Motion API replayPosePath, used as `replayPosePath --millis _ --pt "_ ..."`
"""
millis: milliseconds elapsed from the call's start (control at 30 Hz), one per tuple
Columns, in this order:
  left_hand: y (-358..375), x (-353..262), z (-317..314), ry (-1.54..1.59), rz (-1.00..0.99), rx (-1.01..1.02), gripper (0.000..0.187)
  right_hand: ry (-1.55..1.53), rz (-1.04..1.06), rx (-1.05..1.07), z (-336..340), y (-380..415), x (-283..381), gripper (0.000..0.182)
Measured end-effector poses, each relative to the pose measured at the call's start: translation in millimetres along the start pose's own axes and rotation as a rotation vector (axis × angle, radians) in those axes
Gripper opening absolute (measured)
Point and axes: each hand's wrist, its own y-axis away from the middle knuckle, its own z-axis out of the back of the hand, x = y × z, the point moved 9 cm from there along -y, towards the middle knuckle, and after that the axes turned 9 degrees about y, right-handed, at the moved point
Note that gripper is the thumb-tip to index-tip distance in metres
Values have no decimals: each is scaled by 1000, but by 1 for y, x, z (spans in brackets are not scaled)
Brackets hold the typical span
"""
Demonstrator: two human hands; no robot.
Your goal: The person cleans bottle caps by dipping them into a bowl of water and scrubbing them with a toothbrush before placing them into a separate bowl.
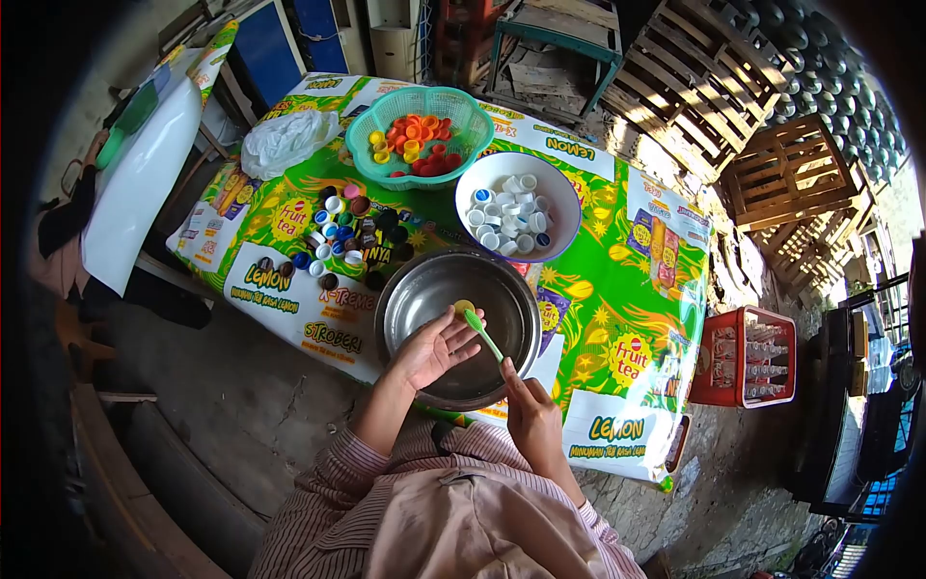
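My left hand (431,351), palm up, has a yellowish bottle cap (464,307) at its fingertips above a steel basin (397,301). In my right hand (533,415) is the handle of a green toothbrush (487,338), its head right at the cap. Behind the basin, a white bowl with a purple rim (569,183) holds white caps (511,214), a few with blue. Farther back, a green plastic basket (470,111) contains orange, yellow and red caps (415,132). Loose black, white, blue and green caps (333,232) lie left of the basin.
A bright green printed cover (617,289) lies over the table. A white plastic bag (287,143) rests at its back left. Beyond the right edge stands a red crate (738,357) of bottles, with wooden pallets (675,77) behind. Another person (63,232) is at the far left.
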Motion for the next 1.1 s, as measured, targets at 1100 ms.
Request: replayPosePath --millis 1100 --pt "9 -31 -12 -263 -299 -25 23 -204 -47 -17 3 0 -3 47"
